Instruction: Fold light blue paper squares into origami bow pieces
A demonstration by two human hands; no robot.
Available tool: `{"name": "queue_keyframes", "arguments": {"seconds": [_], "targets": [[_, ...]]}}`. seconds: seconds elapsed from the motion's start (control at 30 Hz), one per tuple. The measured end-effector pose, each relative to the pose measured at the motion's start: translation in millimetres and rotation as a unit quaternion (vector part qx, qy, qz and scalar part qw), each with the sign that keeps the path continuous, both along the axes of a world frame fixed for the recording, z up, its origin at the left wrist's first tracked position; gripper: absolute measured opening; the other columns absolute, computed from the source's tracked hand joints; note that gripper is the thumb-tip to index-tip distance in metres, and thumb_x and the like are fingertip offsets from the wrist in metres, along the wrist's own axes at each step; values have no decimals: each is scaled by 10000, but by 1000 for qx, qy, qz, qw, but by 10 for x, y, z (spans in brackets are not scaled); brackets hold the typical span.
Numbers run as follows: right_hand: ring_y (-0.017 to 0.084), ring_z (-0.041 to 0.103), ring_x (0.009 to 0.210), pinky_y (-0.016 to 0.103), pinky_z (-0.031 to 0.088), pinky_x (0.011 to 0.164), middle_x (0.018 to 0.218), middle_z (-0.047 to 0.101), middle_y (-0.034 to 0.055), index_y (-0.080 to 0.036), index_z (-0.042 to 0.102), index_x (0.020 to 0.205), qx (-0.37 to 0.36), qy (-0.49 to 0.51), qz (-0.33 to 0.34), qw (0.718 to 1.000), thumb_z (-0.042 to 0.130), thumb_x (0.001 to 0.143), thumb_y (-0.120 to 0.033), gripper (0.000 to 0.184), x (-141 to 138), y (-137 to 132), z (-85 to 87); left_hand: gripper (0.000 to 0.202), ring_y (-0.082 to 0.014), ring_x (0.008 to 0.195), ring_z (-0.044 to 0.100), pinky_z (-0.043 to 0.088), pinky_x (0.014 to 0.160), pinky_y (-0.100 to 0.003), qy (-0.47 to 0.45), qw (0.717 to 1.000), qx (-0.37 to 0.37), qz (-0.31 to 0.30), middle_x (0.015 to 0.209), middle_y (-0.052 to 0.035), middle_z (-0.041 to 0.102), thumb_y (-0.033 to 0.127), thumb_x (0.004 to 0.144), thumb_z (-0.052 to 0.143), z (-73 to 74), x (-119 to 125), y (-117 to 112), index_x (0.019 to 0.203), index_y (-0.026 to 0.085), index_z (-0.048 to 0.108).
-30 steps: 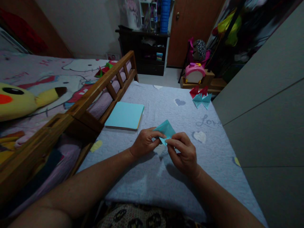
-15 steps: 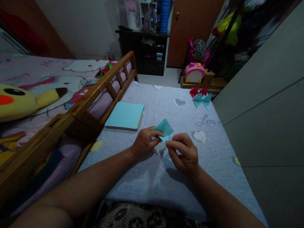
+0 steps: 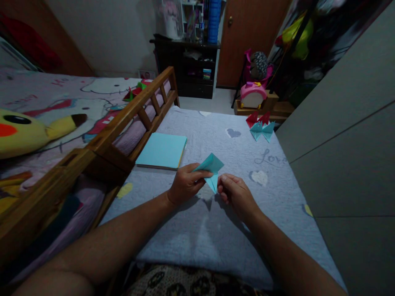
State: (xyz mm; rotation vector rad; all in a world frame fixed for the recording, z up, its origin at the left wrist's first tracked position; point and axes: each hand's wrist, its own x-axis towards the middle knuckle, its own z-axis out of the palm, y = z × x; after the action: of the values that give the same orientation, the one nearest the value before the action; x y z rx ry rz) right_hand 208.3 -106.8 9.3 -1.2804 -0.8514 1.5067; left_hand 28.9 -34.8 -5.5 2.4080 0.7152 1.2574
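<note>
A partly folded sheet of teal origami paper (image 3: pixel 212 163) is held up over the bed in front of me, with a wide top and a narrow point hanging down. My left hand (image 3: pixel 186 183) pinches it from the left, thumb across its front. Curled closed, my right hand (image 3: pixel 236 193) meets the right edge of the narrow point; its fingertips are partly hidden. Left of the hands lies a stack of square origami paper (image 3: pixel 162 150), light blue on top. Folded teal paper shapes (image 3: pixel 262 130) stand at the far right, with red ones (image 3: pixel 253 119) behind them.
The light blue bedsheet (image 3: pixel 200 230) is the work surface. A wooden bed rail (image 3: pixel 132 109) runs along its left side, with a yellow plush toy (image 3: pixel 33 131) beyond. A pale cabinet (image 3: pixel 345 164) stands close on the right. A dark shelf unit (image 3: pixel 185 70) is at the back.
My right hand has turned and shifted its fingers from the paper's lower tip to its right edge. The narrow point now shows longer and hangs lower. My left hand keeps its hold.
</note>
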Motion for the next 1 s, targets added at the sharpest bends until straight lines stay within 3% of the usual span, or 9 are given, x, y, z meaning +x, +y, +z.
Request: {"name": "queue_keyframes", "arguments": {"seconds": [0.23, 0.37, 0.47, 0.63, 1.0], "targets": [[125, 471, 644, 255, 404, 606, 708, 511, -33, -208, 592, 842, 130, -122, -123, 976, 703, 767, -401, 235, 12, 15, 29, 128, -124, 684, 641, 481, 635, -210, -36, 990, -129, -41, 787, -28, 696, 135, 846, 652, -17, 37, -19, 898, 187, 756], [159, 519, 774, 274, 450, 650, 892, 540, 0, -232, 572, 1032, 113, -146, -159, 970, 778, 655, -372, 452, 57, 60, -28, 97, -132, 690, 647, 481, 647, -220, -52, 975, -210, -61, 773, -33, 699, 152, 832, 667, 9, 45, -20, 872, 170, 754], [160, 533, 761, 276, 454, 636, 927, 578, 13, -233, 578, 1034, 87, -115, -106, 984, 795, 629, -374, 480, 105, 99, -59, 104, -139, 687, 643, 480, 648, -232, -48, 967, -240, -77, 771, -41, 702, 170, 823, 663, 26, 42, -24, 864, 163, 757], [115, 483, 594, 249, 368, 569, 693, 585, -27, -185, 635, 822, 56, -42, 23, 997, 771, 671, -392, 290, 143, 121, -62, 126, -142, 683, 636, 467, 653, -243, -10, 958, -272, -95, 759, -40, 704, 172, 813, 646, 22, 46, -27, 856, 165, 765], [96, 478, 551, 221, 353, 535, 633, 588, -47, -186, 628, 796, 57, -10, 36, 998, 775, 652, -293, 232, 158, 118, -18, 154, -160, 684, 627, 470, 649, -256, -29, 928, -364, -79, 742, -58, 722, 289, 793, 721, 11, 40, 24, 808, 142, 764]]}}
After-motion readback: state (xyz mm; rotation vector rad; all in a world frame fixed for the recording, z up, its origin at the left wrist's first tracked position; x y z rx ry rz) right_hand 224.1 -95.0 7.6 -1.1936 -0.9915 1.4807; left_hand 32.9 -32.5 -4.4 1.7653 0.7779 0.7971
